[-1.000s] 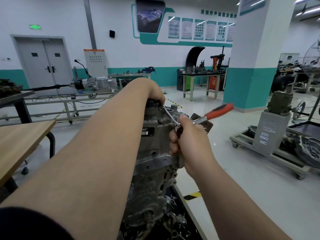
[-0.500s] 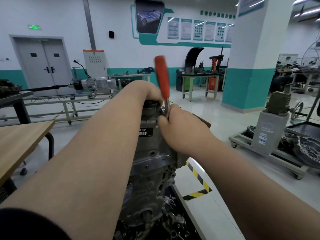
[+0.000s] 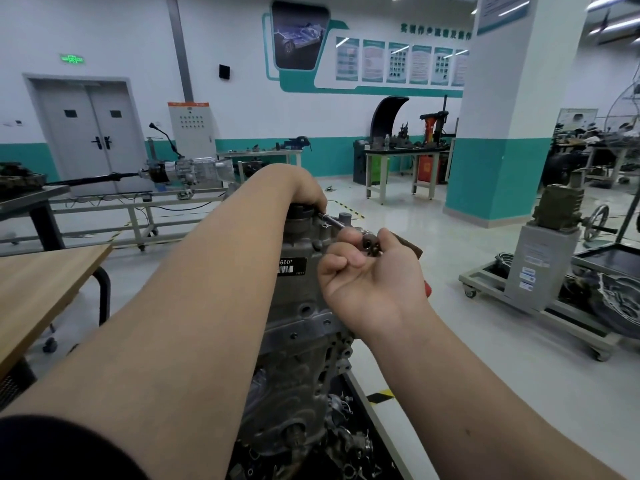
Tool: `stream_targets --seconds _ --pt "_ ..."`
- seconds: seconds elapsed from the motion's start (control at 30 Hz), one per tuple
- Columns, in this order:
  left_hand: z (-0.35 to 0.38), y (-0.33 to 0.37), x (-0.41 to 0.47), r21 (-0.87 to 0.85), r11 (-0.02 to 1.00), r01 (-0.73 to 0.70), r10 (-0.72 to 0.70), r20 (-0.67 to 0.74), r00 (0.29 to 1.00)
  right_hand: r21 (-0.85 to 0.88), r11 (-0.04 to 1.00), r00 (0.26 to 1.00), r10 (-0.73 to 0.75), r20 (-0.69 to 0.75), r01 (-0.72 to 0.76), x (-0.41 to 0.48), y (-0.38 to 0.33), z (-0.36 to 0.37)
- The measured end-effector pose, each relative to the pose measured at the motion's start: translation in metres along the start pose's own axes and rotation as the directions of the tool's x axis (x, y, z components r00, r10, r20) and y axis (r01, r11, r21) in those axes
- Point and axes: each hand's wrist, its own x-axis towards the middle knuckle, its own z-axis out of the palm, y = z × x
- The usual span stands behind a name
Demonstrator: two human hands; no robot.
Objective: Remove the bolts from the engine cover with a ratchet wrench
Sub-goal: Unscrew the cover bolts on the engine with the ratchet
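At the top edge of the engine cover point(image 3: 301, 306) is one ratchet wrench point(image 3: 369, 242). The right hand point(image 3: 374, 278) grips its head, the red handle nearly hidden behind the palm. The left hand point(image 3: 304, 192) curls its fingers point(image 3: 320, 204) round the extension tip, hiding the socket end.

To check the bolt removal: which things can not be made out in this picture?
Head view: the bolt and socket, under the left hand.
Head view: the ratchet wrench handle, mostly behind the right hand.
Head view: the engine cover label, first digits behind the left forearm.
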Motion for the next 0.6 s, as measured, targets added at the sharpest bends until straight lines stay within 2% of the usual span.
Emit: stream_targets --seconds 0.13,0.2,0.37,0.43,0.5,0.53,0.6 --pt "0.0 0.002 0.002 0.029 1.0 0.004 -0.005 0.013 1.0 0.007 1.0 1.0 0.013 0.0 -0.013 -0.003 0.006 -0.003" --pt "-0.001 0.002 0.003 0.044 0.999 0.004 -0.005 0.017 1.0 -0.049 0.999 1.0 0.014 -0.017 -0.015 -0.002 0.006 -0.003" --pt "-0.002 0.004 0.0 0.073 0.997 0.011 -0.013 0.035 0.999 -0.364 0.931 0.998 -0.024 -0.063 -0.001 0.0 -0.002 0.0" --pt "-0.002 0.004 0.001 0.086 0.996 0.006 -0.009 0.032 0.999 -0.511 0.86 0.996 -0.043 -0.074 -0.001 0.0 -0.008 0.002" --pt "-0.003 0.005 -0.002 0.086 0.996 0.006 -0.01 0.046 0.999 -0.739 0.674 0.993 -0.09 -0.071 0.009 0.0 -0.014 0.004" --pt "-0.003 0.005 -0.002 0.093 0.996 0.01 -0.014 0.045 0.999 -0.848 0.53 0.991 -0.12 -0.054 0.018 0.0 -0.017 0.005" --pt "-0.003 0.005 0.0 0.093 0.996 0.006 -0.01 0.045 0.999 -0.984 0.174 0.986 -0.166 0.012 0.042 -0.001 -0.023 0.01"
